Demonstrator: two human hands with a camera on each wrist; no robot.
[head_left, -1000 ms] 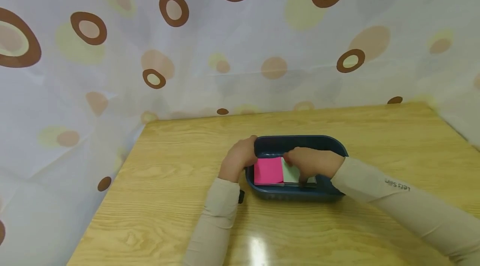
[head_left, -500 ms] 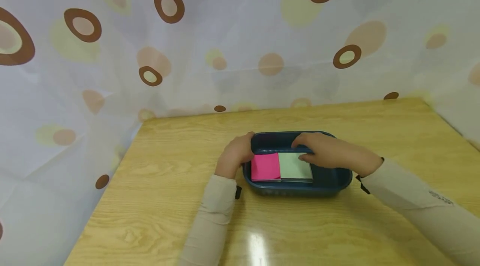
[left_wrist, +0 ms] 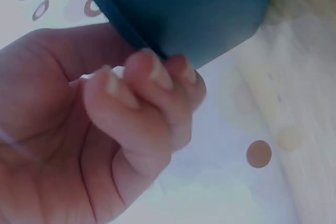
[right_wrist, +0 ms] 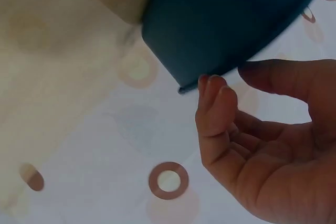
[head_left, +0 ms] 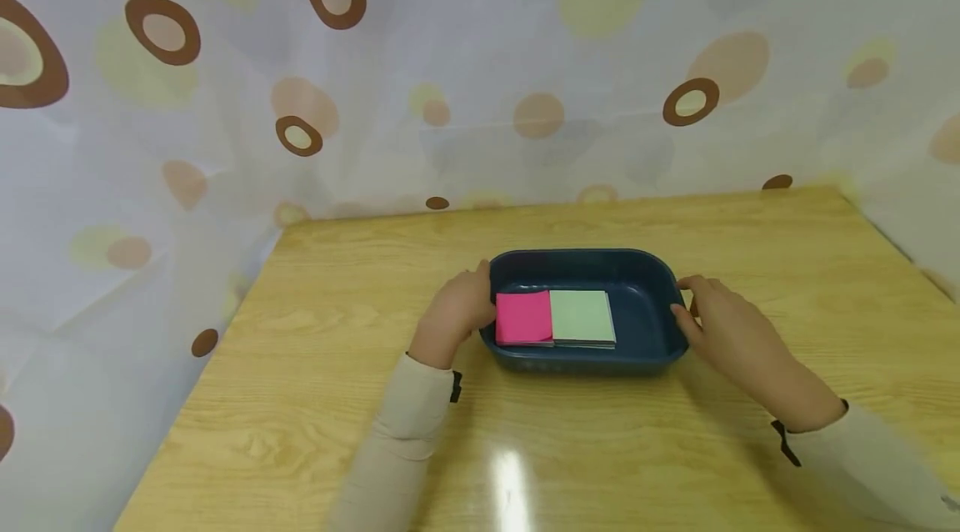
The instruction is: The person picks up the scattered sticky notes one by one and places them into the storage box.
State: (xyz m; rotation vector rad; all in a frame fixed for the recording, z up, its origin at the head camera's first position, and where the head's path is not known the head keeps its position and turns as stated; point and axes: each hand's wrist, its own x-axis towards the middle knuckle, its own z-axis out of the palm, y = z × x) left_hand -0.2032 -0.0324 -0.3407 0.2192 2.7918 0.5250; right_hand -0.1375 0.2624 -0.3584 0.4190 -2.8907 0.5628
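Observation:
A dark blue plastic bin [head_left: 647,319] with rounded corners sits on the wooden table in the head view. In its left part lie two pads side by side: pink sticky notes [head_left: 523,318] and pale green sticky notes [head_left: 582,316]. My left hand [head_left: 456,305] grips the bin's left rim, fingers curled against the outer wall [left_wrist: 194,19] in the left wrist view. At the right end, my right hand [head_left: 738,340] pinches the rim between thumb and fingers. The right wrist view shows the thumb at the rim and curled fingers beside the wall [right_wrist: 215,30].
The wooden table [head_left: 300,399] extends around the bin on all sides. Behind it and to the left hangs a white sheet [head_left: 420,40] with brown, peach and yellow ovals. Black wrist straps show at both cuffs.
My right hand has come off the pale green pad, lifted out of the bin and moved right to its right rim. The left hand has stayed at the left rim.

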